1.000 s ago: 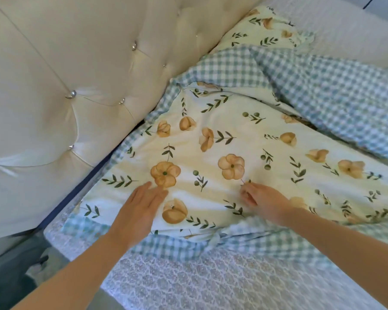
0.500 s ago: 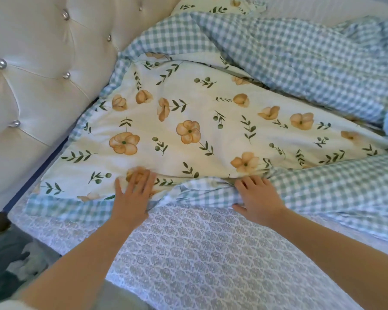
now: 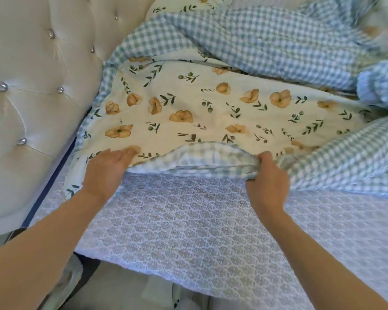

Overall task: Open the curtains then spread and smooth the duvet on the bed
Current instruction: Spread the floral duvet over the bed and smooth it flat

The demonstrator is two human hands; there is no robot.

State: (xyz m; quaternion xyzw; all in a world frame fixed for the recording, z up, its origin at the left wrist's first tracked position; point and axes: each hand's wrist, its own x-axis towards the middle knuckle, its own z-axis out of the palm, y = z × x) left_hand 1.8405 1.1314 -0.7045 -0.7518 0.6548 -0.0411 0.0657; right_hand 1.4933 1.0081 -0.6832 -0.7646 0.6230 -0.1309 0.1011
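Observation:
The duvet (image 3: 211, 113) has a cream floral side and a blue-green gingham side, and lies rumpled across the bed. Its near edge is folded over, showing gingham between my hands. My left hand (image 3: 108, 168) grips that edge near the headboard, thumb on top of the floral side. My right hand (image 3: 267, 177) is closed around a bunched part of the edge, lifted slightly off the sheet. A heap of gingham folds (image 3: 289, 41) fills the far right.
A cream tufted headboard (image 3: 31, 97) with silver buttons stands on the left. The patterned grey-white sheet (image 3: 199, 231) covers the mattress in front of me. A floral pillow (image 3: 188, 5) peeks out at the top. The bed's edge and floor (image 3: 132, 289) are at the bottom.
Both hands slid from flat on the floral side down to the duvet's near edge and closed on it. The edge now lifts and folds over between them.

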